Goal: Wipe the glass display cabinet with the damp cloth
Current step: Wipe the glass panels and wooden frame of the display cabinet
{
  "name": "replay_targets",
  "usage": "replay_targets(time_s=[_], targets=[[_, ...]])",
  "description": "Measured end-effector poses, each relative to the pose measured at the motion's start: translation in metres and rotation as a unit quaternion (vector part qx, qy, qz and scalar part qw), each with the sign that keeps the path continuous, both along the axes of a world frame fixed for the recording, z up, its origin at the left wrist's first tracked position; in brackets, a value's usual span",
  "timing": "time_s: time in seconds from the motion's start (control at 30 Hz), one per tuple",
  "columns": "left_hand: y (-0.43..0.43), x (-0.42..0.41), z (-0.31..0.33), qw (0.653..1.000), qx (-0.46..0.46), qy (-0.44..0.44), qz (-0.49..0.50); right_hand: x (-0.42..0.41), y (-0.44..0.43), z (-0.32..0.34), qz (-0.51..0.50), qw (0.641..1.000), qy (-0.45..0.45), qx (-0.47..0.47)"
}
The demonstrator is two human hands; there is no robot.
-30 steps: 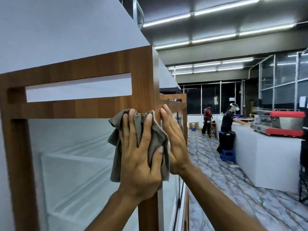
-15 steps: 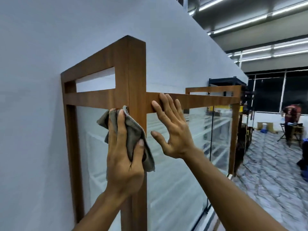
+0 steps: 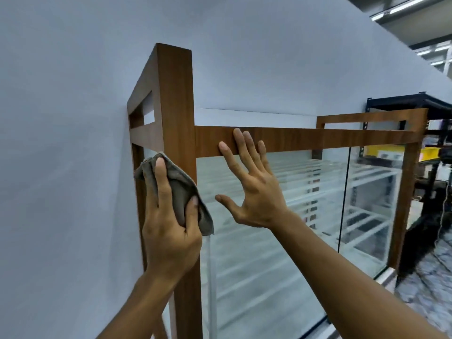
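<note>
The glass display cabinet (image 3: 281,211) has a brown wooden frame and stands against a white wall, with white shelves visible behind its front glass. My left hand (image 3: 168,223) presses a bunched grey cloth (image 3: 181,192) against the cabinet's near corner post, at the level of the side glass. My right hand (image 3: 249,182) lies flat and spread on the front, fingertips on the wooden top rail and palm over the glass, holding nothing.
The white wall (image 3: 68,167) fills the left half of the view. A black metal rack (image 3: 433,167) with yellow bins stands past the cabinet's far end. Patterned floor tiles (image 3: 430,285) show at the lower right.
My view has swung left and closer to the cabinet's corner. The left hand with the cloth has stayed on the corner post. The right hand has spread flat on the front rail and glass.
</note>
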State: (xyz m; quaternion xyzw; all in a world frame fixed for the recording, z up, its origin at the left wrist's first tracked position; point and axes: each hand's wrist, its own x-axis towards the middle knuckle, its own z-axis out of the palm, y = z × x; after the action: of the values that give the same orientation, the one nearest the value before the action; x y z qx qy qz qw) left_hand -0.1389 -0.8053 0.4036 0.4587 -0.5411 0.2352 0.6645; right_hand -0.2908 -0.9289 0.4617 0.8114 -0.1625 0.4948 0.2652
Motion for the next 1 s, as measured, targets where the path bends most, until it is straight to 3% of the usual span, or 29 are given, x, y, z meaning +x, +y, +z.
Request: replay_targets(time_s=[0.23, 0.37, 0.53, 0.67, 0.77, 0.9, 1.0], targets=[[0.001, -0.007, 0.0, 0.999, -0.006, 0.045, 0.014, 0.001, -0.028, -0.011, 0.04, 0.997, -0.025, -0.067], [-0.001, -0.014, -0.005, 0.994, -0.017, 0.05, 0.094, -0.003, -0.054, -0.028, 0.083, 0.991, -0.044, -0.095], [-0.004, -0.027, -0.004, 0.977, -0.033, 0.051, 0.207, -0.011, -0.086, -0.052, 0.152, 0.985, -0.047, -0.065], [-0.011, -0.027, -0.01, 0.965, -0.038, 0.052, 0.254, -0.018, -0.09, -0.054, 0.145, 0.986, -0.076, -0.043], [-0.018, -0.034, -0.015, 0.946, -0.036, -0.001, 0.321, -0.014, -0.089, -0.052, 0.136, 0.987, -0.078, -0.03], [-0.032, -0.038, -0.024, 0.891, 0.002, -0.11, 0.441, -0.015, -0.088, -0.051, 0.158, 0.984, -0.073, -0.018], [-0.04, -0.049, -0.023, 0.874, 0.053, -0.182, 0.448, -0.022, -0.089, -0.049, 0.198, 0.978, -0.059, -0.006]])
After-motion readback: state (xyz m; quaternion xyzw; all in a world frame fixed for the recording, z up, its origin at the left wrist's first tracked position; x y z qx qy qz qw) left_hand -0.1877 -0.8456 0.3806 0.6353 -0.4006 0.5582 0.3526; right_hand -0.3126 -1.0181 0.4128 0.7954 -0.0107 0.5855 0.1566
